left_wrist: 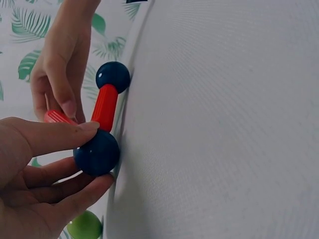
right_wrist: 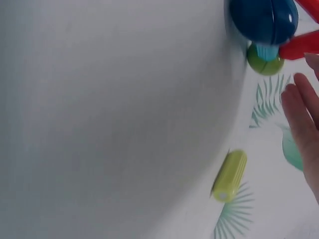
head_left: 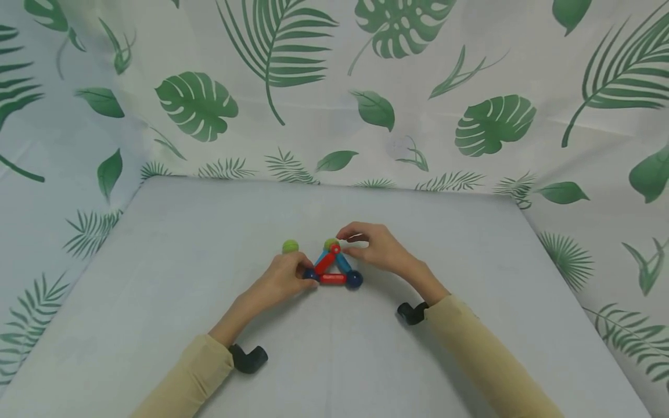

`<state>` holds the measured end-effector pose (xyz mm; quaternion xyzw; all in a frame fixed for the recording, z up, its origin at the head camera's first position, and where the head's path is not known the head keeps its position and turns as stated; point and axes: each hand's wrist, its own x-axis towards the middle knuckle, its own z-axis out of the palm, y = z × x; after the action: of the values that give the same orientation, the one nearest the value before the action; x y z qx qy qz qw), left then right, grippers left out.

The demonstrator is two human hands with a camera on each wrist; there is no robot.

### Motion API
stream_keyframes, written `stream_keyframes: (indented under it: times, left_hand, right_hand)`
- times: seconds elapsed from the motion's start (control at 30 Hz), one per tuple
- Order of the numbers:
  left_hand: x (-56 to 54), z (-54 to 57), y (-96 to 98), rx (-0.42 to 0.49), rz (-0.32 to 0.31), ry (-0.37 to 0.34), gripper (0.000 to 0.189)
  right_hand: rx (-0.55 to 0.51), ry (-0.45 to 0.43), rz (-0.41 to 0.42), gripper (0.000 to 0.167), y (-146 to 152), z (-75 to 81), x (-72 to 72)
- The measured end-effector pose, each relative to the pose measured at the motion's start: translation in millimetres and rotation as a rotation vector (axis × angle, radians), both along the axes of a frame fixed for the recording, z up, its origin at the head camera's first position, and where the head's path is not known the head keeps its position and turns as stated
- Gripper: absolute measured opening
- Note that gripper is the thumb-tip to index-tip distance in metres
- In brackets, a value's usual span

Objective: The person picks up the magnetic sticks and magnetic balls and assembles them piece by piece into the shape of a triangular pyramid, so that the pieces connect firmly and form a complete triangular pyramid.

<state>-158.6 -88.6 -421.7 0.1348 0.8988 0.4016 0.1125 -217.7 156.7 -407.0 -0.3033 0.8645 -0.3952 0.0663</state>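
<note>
My left hand [head_left: 284,276] pinches a dark blue ball [left_wrist: 97,153] between thumb and fingers, at the left corner of a triangle of magnetic sticks and balls. A red stick [head_left: 333,279] joins it to a second dark blue ball [head_left: 353,279]. Light blue sticks [head_left: 342,263] run back to a green ball [head_left: 331,243] at the far corner. Another red stick [head_left: 325,263] slants up from the left ball, its upper end overlapping the green ball. My right hand [head_left: 381,248] is beside that end, thumb and fingers apart; in the right wrist view its fingers [right_wrist: 298,112] are extended.
A loose green ball [head_left: 290,246] lies on the white table [head_left: 209,232], behind my left hand. In the right wrist view a yellow-green stick [right_wrist: 230,175] lies apart from the triangle. Leaf-patterned cloth [head_left: 313,128] rises behind the table.
</note>
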Motion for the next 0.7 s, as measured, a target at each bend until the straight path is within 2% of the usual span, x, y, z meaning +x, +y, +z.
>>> stream_keyframes:
  times: [0.17,0.33,0.7]
  left_hand:
    - [0.6,-0.5,1.4,-0.005,0.011,-0.007,0.033]
    - [0.5,-2.5,0.9,-0.007,0.021,-0.013,0.034]
    - [0.6,-1.9,0.4,-0.003,0.012,-0.002,0.033]
  right_hand:
    - [0.05,0.007,-0.121,0.026,12.9,2.5,-1.3]
    - [0.083,0.042,-0.208,0.023,26.2,-3.4,-6.1]
    - [0.153,0.057,-0.288,0.026,36.8,-9.9,-14.9]
